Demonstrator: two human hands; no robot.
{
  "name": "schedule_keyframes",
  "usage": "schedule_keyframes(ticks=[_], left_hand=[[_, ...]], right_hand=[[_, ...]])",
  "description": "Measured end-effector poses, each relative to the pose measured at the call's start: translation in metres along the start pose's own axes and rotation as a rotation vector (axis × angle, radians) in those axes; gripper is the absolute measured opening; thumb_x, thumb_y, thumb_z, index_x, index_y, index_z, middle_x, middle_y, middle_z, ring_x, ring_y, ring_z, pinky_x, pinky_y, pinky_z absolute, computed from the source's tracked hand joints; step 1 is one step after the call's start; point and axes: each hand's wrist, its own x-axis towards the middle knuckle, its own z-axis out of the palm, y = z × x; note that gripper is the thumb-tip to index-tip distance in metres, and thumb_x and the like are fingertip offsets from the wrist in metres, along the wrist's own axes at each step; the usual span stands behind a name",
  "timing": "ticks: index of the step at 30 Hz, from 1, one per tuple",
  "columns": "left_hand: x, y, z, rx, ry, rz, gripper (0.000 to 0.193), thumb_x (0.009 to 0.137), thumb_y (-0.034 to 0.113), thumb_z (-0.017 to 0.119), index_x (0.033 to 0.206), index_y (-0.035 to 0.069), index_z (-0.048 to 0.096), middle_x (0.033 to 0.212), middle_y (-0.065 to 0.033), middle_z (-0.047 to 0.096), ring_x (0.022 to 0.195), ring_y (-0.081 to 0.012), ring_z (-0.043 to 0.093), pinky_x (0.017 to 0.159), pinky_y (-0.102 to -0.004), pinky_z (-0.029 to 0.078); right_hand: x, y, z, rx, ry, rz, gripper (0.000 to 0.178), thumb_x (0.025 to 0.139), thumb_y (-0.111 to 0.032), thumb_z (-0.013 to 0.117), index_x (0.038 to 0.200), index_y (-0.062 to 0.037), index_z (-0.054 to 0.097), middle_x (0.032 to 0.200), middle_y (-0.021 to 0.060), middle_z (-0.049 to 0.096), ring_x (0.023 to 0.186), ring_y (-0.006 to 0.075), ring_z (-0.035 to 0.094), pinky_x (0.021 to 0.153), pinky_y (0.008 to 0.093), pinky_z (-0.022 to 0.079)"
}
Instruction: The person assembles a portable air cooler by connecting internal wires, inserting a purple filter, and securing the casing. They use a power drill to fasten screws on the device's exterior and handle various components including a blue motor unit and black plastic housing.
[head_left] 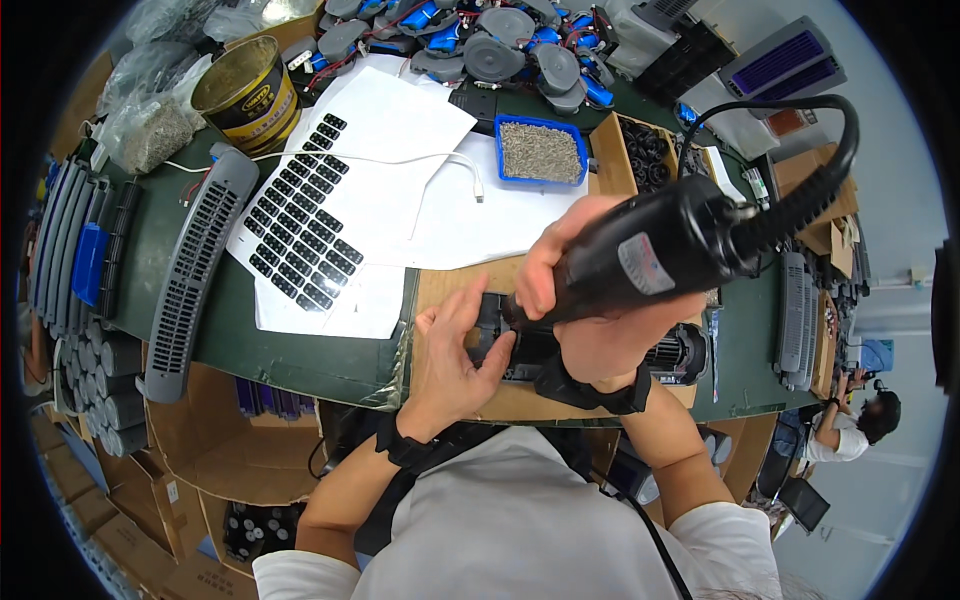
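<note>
A black corded electric screwdriver (632, 255) is gripped in my right hand (608, 340), fingers wrapped round its body. Its tip points down and left at a long black plastic housing (530, 355); the hand and tool hide whether it touches a screw. My left hand (445, 365) holds the left end of this housing between thumb and fingers, close to the tool's tip. Under the housing lies a cardboard sheet (492, 408) on the green bench top. Part of the housing's right end shows beyond my right wrist.
A blue tray (540, 182) of small screws stands behind the housing, beside a box of black round parts (645, 150). Leftward lie white sheets with black stickers (300, 215), a white cable (400, 155), a grey vented cover (195, 285) and a tin (250, 95). Grey-blue motor units (500, 50) fill the back.
</note>
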Motion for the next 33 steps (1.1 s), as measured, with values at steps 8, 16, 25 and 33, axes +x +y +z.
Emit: schedule_keyframes(ticks=[8, 16, 25, 33], left_hand=[[0.001, 0.000, -0.003, -0.013, -0.020, -0.011, 0.068, 0.072, 0.012, 0.074, 0.134, -0.003, 0.051, 0.094, -0.0069, 0.057, 0.084, -0.0194, 0.050, 0.081, -0.0335, 0.026], [0.001, -0.001, -0.008, 0.023, -0.076, 0.077, 0.085, 0.074, 0.038, 0.079, 0.138, -0.005, 0.044, 0.106, -0.0106, 0.056, 0.097, -0.0238, 0.051, 0.088, -0.0365, 0.027], [-0.001, 0.002, -0.006, 0.160, -0.116, 0.079, 0.126, 0.047, 0.050, 0.093, 0.146, -0.001, 0.033, 0.126, -0.0124, 0.054, 0.112, -0.0245, 0.052, 0.092, -0.0381, 0.027], [0.004, 0.008, -0.005, 0.060, -0.072, 0.117, 0.092, 0.047, 0.046, 0.094, 0.122, 0.009, 0.054, 0.114, -0.0074, 0.058, 0.109, -0.0236, 0.054, 0.088, -0.0365, 0.028]], right_hand=[[-0.002, 0.000, 0.000, 0.011, -0.100, 0.092, 0.106, 0.063, -0.099, 0.037, 0.100, 0.0000, 0.049, 0.063, 0.0112, 0.054, 0.053, 0.0182, 0.052, 0.050, 0.0299, 0.044], [-0.007, -0.001, -0.012, 0.196, -0.056, -0.081, 0.101, 0.070, -0.095, 0.037, 0.114, -0.0043, 0.048, 0.065, 0.0091, 0.054, 0.054, 0.0190, 0.052, 0.052, 0.0324, 0.043], [-0.030, -0.005, -0.024, 0.381, -0.031, -0.153, 0.107, 0.070, -0.096, 0.029, 0.114, 0.0007, 0.042, 0.063, 0.0118, 0.055, 0.050, 0.0188, 0.051, 0.049, 0.0309, 0.044], [-0.032, 0.002, -0.025, 0.427, -0.015, -0.112, 0.109, 0.066, -0.097, 0.034, 0.113, 0.0011, 0.042, 0.064, 0.0126, 0.056, 0.054, 0.0191, 0.053, 0.052, 0.0311, 0.046]])
